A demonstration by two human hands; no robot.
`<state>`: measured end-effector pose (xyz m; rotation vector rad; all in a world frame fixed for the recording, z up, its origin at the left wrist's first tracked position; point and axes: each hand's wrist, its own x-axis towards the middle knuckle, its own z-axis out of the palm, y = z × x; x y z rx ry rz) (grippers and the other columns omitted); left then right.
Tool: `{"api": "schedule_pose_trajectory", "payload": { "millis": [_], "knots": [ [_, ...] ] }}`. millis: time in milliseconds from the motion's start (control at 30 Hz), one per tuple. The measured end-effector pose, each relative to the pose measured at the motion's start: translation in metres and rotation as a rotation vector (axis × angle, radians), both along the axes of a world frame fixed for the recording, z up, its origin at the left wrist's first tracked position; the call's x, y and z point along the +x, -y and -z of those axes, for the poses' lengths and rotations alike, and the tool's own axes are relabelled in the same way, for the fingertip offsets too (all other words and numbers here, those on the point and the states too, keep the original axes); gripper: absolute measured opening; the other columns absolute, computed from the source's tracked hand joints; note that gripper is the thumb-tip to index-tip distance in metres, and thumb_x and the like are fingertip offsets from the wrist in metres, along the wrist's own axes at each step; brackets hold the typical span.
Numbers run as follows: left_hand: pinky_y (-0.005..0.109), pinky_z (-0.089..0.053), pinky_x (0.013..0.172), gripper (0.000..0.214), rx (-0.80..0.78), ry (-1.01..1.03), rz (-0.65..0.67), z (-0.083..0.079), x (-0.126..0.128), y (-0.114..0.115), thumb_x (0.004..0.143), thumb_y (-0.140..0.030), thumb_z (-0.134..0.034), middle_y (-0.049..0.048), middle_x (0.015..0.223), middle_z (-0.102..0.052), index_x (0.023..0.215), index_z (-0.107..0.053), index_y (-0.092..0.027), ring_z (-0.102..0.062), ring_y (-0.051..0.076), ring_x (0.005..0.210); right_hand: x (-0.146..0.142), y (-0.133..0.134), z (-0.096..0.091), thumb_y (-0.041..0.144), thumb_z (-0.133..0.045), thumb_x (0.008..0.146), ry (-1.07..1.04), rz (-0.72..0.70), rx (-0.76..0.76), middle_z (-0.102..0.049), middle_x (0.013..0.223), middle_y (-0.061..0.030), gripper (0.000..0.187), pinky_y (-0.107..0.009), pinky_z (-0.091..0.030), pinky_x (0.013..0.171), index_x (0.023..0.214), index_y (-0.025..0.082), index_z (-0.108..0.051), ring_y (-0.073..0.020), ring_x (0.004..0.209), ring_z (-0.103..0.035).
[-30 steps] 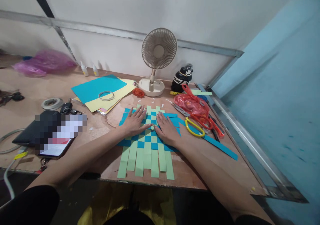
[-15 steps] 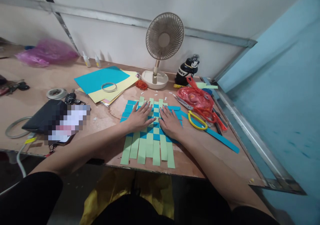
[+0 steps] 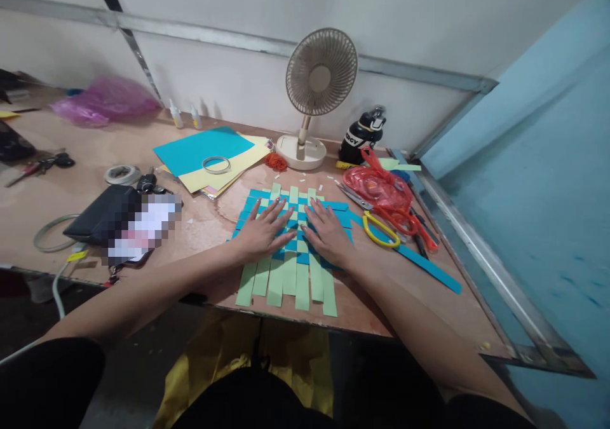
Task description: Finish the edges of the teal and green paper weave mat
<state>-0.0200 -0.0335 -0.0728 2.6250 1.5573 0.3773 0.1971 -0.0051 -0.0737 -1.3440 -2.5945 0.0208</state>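
A woven paper mat (image 3: 302, 247) of light green and blue strips lies flat near the table's front edge. Its middle shows a checkerboard, and loose green ends hang toward me. My left hand (image 3: 264, 229) rests flat on the mat's left half with fingers spread. On the right half lies my right hand (image 3: 328, 233), also flat, its fingers stretched out. Both palms cover parts of the weave. To the right, a loose blue paper strip (image 3: 429, 267) runs beneath scissors with yellow handles (image 3: 381, 231).
A fan (image 3: 321, 76) and a black bottle (image 3: 361, 136) stand at the back. Red plastic bags (image 3: 379, 187) lie at right. Blue and yellow paper sheets (image 3: 204, 152), a tape roll (image 3: 122, 174), a black pouch (image 3: 102, 214) and a phone (image 3: 143, 225) are at left.
The camera view has shifted slightly, moving the scene to the right. My left hand sits a little lower and farther left on the mat, with both hands still flat.
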Motion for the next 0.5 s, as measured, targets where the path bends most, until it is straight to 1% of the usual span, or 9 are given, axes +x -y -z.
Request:
{"api": "schedule_pose_trajectory", "payload": {
  "millis": [67, 133, 200, 267, 333, 367, 500],
  "knots": [
    [0.052, -0.009, 0.119, 0.058, 0.004, 0.044, -0.059, -0.012, -0.01, 0.0, 0.097, -0.054, -0.03, 0.0091, 0.157, -0.026, 0.143, -0.041, -0.02, -0.017, 0.027, 0.146, 0.005, -0.001, -0.009, 0.042, -0.03, 0.098, -0.092, -0.042, 0.024, -0.029, 0.155, -0.012, 0.055, -0.049, -0.023, 0.116, 0.144, 0.014, -0.041, -0.0254, 0.145, -0.022],
    [0.05, -0.023, 0.115, 0.049, 0.027, 0.073, -0.052, -0.024, -0.02, 0.004, 0.095, -0.049, -0.04, 0.0121, 0.152, -0.037, 0.131, -0.053, -0.017, -0.03, 0.029, 0.142, 0.009, -0.002, -0.015, 0.043, -0.033, 0.097, -0.172, -0.057, 0.053, -0.032, 0.154, -0.0109, 0.054, -0.048, -0.028, 0.115, 0.142, 0.015, -0.044, -0.0253, 0.143, -0.026],
    [0.044, -0.038, 0.106, 0.038, 0.034, 0.097, -0.016, -0.033, -0.03, 0.009, 0.093, -0.042, -0.047, 0.012, 0.139, -0.053, 0.12, -0.061, -0.018, -0.046, 0.028, 0.129, 0.011, -0.003, -0.017, 0.042, -0.036, 0.096, -0.219, -0.074, 0.069, -0.035, 0.152, -0.011, 0.053, -0.047, -0.031, 0.114, 0.141, 0.016, -0.045, -0.0258, 0.141, -0.03],
    [0.038, -0.047, 0.095, 0.03, 0.022, 0.109, -0.029, -0.04, -0.037, 0.015, 0.093, -0.039, -0.048, 0.0093, 0.123, -0.063, 0.111, -0.064, -0.02, -0.057, 0.025, 0.115, 0.012, -0.002, -0.017, 0.041, -0.038, 0.096, -0.233, -0.102, 0.074, -0.04, 0.15, -0.011, 0.05, -0.048, -0.033, 0.113, 0.139, 0.016, -0.048, -0.0261, 0.139, -0.034],
    [0.035, -0.05, 0.086, 0.027, 0.005, 0.097, -0.129, -0.046, -0.045, 0.017, 0.093, -0.038, -0.049, 0.0073, 0.113, -0.067, 0.108, -0.065, -0.021, -0.061, 0.024, 0.106, 0.011, -0.002, -0.016, 0.039, -0.038, 0.096, -0.233, -0.126, 0.085, -0.043, 0.147, -0.0113, 0.047, -0.049, -0.034, 0.112, 0.135, 0.017, -0.053, -0.0263, 0.138, -0.037],
    [0.035, -0.05, 0.084, 0.027, 0.002, 0.083, -0.191, -0.049, -0.049, 0.016, 0.093, -0.038, -0.049, 0.007, 0.112, -0.067, 0.108, -0.064, -0.022, -0.061, 0.024, 0.105, 0.011, -0.001, -0.016, 0.038, -0.039, 0.096, -0.229, -0.134, 0.092, -0.044, 0.147, -0.0116, 0.046, -0.048, -0.035, 0.112, 0.133, 0.016, -0.055, -0.0263, 0.137, -0.038],
    [0.035, -0.049, 0.083, 0.025, 0.015, 0.001, -0.38, -0.055, -0.074, 0.003, 0.092, -0.034, -0.048, 0.0078, 0.11, -0.067, 0.105, -0.066, -0.021, -0.06, 0.026, 0.106, 0.011, -0.002, -0.015, 0.036, -0.039, 0.096, -0.222, -0.161, 0.09, -0.046, 0.145, -0.0111, 0.043, -0.049, -0.038, 0.11, 0.127, 0.016, -0.06, -0.0273, 0.135, -0.042]
  ]
}}
